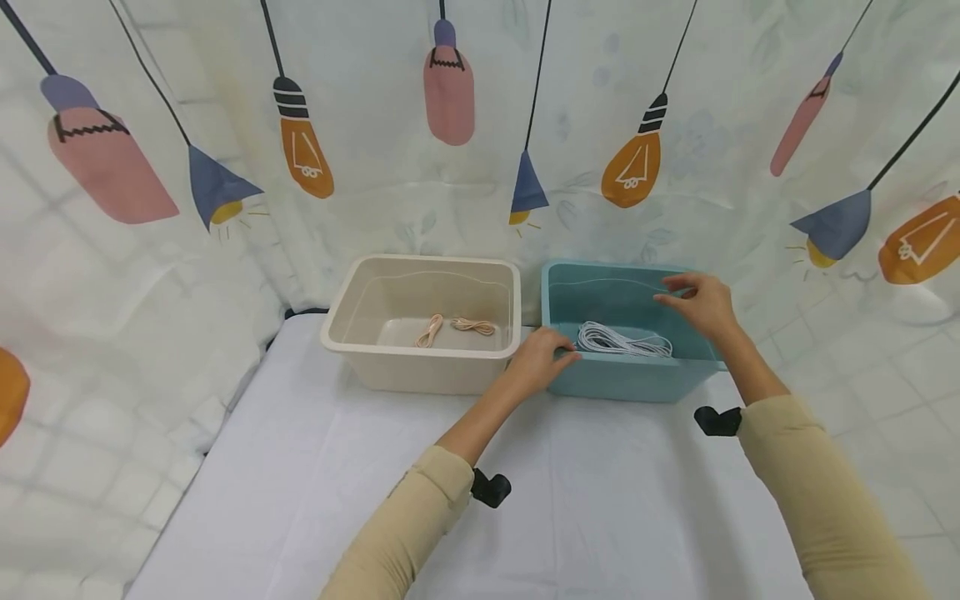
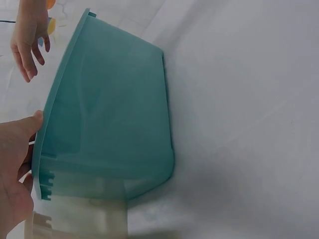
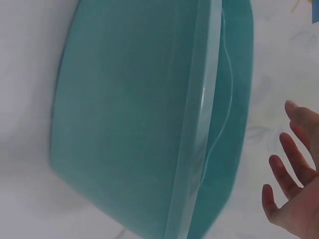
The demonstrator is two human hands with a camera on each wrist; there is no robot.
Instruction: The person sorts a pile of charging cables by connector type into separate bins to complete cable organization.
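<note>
A teal plastic bin (image 1: 622, 383) stands on the white-covered table, with a coiled white cable (image 1: 611, 340) inside it. My left hand (image 1: 538, 360) is at the bin's front left corner; in the left wrist view its thumb (image 2: 36, 119) lies against the outside of the rim, the other fingers behind it. Over the bin's right side hovers my right hand (image 1: 705, 307), fingers apart and holding nothing. To the left, a beige bin (image 1: 420, 371) contains two small bundles of tan cord, one upright bundle (image 1: 429, 331) and one lying sideways (image 1: 474, 326).
White cloth covers the table (image 1: 300, 467) in front of both bins. Behind them hangs a pale curtain (image 1: 360, 208) printed with lamps and bulbs. The two bins stand side by side with a narrow gap. Black wrist mounts (image 1: 491, 489) show at both sleeves.
</note>
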